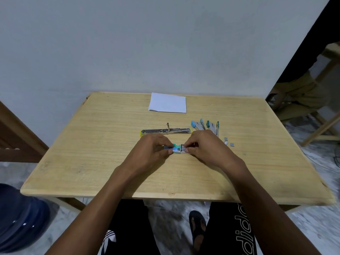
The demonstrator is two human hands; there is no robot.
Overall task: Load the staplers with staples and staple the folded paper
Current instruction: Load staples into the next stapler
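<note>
Left hand (152,146) and right hand (204,144) both pinch the staple box (177,148) at mid-table (92,144), the right at its slid-out tray. At twelve o'clock a stapler (165,131) lies opened flat. Other staplers (204,126) fan at one o'clock, and the paper (167,103) lies farther off at twelve. Loading seems barely begun, and stapling is all still ahead.

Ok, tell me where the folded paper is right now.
In the head view, the folded paper lies flat at the far edge of the table, about centred left to right, just beyond the opened stapler.
</note>
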